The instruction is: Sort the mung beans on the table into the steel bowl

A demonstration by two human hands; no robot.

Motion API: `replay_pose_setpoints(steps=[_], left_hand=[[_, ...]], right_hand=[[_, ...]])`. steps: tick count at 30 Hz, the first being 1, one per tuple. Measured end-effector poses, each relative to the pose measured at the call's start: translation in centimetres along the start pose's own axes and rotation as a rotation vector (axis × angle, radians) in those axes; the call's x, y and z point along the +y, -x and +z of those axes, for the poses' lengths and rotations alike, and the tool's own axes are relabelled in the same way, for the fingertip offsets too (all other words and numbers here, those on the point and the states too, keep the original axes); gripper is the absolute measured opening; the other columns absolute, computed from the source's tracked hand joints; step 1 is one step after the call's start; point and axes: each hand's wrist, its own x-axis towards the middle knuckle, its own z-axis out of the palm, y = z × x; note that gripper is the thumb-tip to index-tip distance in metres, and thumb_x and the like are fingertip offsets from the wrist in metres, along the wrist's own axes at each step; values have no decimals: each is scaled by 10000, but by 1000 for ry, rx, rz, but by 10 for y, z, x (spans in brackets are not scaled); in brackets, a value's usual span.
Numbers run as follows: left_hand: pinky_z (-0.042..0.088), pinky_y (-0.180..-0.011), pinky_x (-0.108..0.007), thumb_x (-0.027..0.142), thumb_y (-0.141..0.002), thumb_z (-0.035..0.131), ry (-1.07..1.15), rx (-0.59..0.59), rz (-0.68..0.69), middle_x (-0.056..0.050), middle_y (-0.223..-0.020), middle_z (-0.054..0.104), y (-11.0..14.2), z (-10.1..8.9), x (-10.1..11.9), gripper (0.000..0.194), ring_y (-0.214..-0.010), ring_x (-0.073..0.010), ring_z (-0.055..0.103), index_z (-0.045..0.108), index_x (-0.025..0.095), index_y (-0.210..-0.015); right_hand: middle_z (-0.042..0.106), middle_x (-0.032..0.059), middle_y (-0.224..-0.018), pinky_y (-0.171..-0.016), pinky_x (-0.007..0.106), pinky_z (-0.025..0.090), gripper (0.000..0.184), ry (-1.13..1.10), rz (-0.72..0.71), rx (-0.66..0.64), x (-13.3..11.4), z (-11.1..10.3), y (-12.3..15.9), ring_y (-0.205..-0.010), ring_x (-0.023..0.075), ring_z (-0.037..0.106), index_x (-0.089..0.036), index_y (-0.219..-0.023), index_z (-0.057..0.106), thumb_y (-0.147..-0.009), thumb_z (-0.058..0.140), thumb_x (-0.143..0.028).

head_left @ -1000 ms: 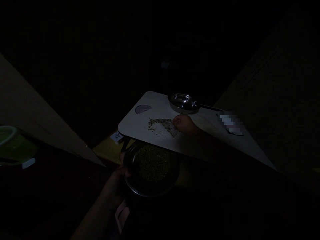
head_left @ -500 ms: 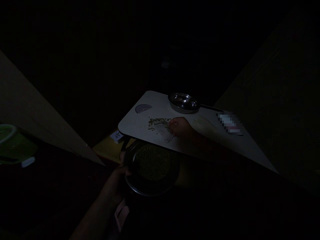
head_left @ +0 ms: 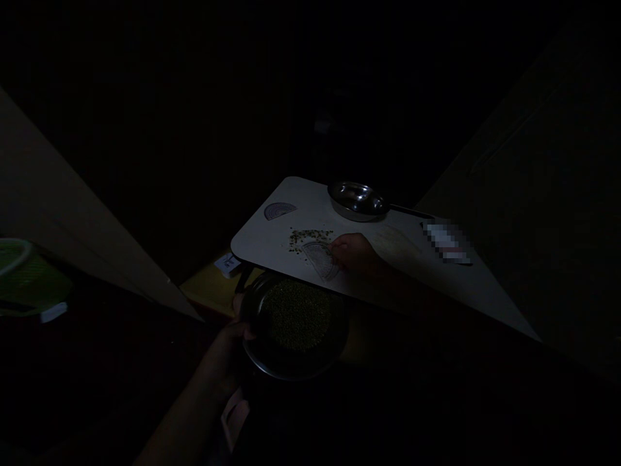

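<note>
My right hand (head_left: 356,251) pinches a clear protractor (head_left: 320,260) by its right end, over the white table near its front edge. Just beyond it lies a scatter of small dark green grains (head_left: 310,237), which look like mung beans. My left hand (head_left: 233,343) grips the left rim of a metal bowl (head_left: 276,370), below the table's front edge. Many green beans (head_left: 295,317) cover the bowl's bottom. A second protractor (head_left: 279,210) lies flat at the far left of the tabletop.
The small white table (head_left: 257,243) also bears a shiny steel bowl (head_left: 358,202) at the back and a flat blurred object (head_left: 446,242) at right. A green mesh basket (head_left: 33,278) is at far left. A small white box (head_left: 227,264) sits under the table's left corner. The room is dark.
The protractor in my right hand has moved slightly down and toward the table's front edge, away from the loose beans. My left hand and its bowl stay in place.
</note>
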Motion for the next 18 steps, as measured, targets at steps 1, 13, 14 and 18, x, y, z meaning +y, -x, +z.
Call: replay_pose_setpoints(steps=[1,13,14,18], left_hand=[[384,-467,-240,24,-517,588,-20,1,16,36,-486,512,0,0,0,242,-430,-108,465,579,194,-688],[418,-494,-256,44,-500,598,-28,33,22,6,-527,573,-2,0,-1,240,-466,-132,524,611,173,-702],[411,-488,-255,50,-507,602,-28,35,25,9,-517,563,-2,0,-1,223,-461,-129,518,606,174,-692],[394,-463,-247,23,-462,579,1,70,23,17,-492,535,2,6,1,246,-441,-125,499,577,174,-656]], right_hand=[[484,-43,-393,-381,193,335,323,-1,0,-1,0,0,0,-341,72,422,-181,-500,523,-819,517,-124],[482,-43,-352,-363,169,321,323,-104,-16,-1,-5,-10,19,-326,60,429,-180,-437,509,-748,527,-95],[485,-41,-352,-361,171,319,324,-101,-6,0,-4,-12,23,-325,61,429,-180,-431,512,-744,520,-94],[512,-37,-371,-374,175,344,300,-126,3,-35,2,-16,34,-340,70,459,-173,-432,539,-722,523,-99]])
